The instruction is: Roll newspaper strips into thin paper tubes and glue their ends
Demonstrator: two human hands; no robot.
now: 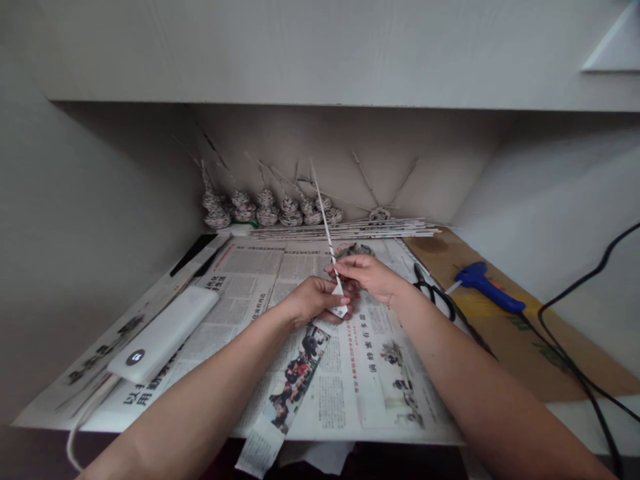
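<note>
A thin rolled newspaper stick rises from between my hands, its tip pointing up and away from me. My left hand is closed on its lower end, where a folded flap of white paper shows. Just above, my right hand pinches the stick between thumb and fingers. From under my left hand a newspaper strip with a printed photo trails down past the table's front edge; it appears to run into the stick's lower end. Some fingertips of both hands are hidden behind the paper.
Newspaper sheets cover the table. A white box-like device with a cord lies left. Black scissors and a blue glue gun on cardboard are right. Behind lie paper sticks and several woven gourd shapes, beneath an overhanging panel.
</note>
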